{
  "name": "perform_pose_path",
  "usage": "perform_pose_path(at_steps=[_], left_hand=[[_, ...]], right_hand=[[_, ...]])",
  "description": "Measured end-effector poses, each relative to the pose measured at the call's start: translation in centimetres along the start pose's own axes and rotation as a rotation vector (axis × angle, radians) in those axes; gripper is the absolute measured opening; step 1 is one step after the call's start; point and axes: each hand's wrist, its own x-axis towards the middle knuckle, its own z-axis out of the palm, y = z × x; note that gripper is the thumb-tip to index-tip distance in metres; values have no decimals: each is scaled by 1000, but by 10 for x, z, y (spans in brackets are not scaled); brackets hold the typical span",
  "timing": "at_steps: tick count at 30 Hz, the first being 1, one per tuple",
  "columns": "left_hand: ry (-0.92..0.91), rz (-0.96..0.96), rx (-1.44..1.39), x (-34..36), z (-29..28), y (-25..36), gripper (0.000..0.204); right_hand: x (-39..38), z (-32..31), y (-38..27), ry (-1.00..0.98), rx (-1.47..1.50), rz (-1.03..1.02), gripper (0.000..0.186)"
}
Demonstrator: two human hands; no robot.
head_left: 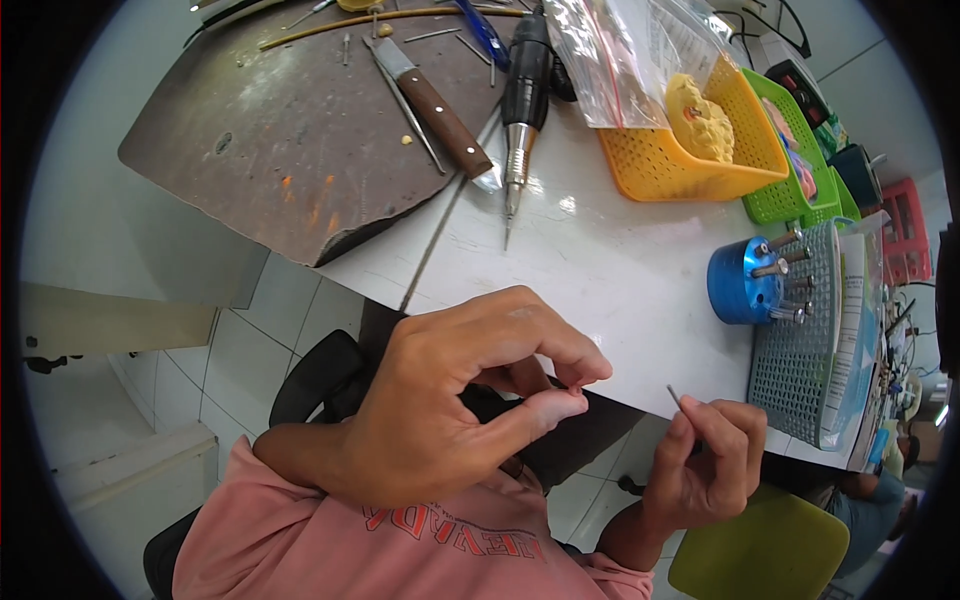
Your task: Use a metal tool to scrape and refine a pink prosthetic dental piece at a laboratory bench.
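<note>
My left hand [450, 390] is raised over the front edge of the white table, thumb and fingertips pinched on a tiny reddish piece [575, 389]; the fingers mostly cover it, so its kind is unclear. Lower and to the right, my right hand [712, 460] grips a thin grey metal rod [674, 396] between thumb and fingers, its tip pointing up and left. The rod stays apart from the reddish piece. Ahead of both hands, a black rotary handpiece [520, 120] with a slim metal tip lies on the table.
A wood-handled knife [445, 120] lies on a worn brown board [250, 150]. A yellow basket [660, 170] holds a tooth model [700, 118] and plastic bags. At right stand a blue bur holder [738, 280], a grey basket [790, 370] and a green chair [760, 550].
</note>
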Motion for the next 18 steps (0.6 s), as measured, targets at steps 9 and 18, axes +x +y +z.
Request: perform_pose_path(at_steps=[9, 18], left_hand=[[9, 65, 84, -1, 5, -4, 25], [-13, -21, 50, -1, 3, -1, 23]], right_hand=[[-6, -2, 1, -101, -115, -41, 28], [2, 10, -10, -20, 148, -51, 21]])
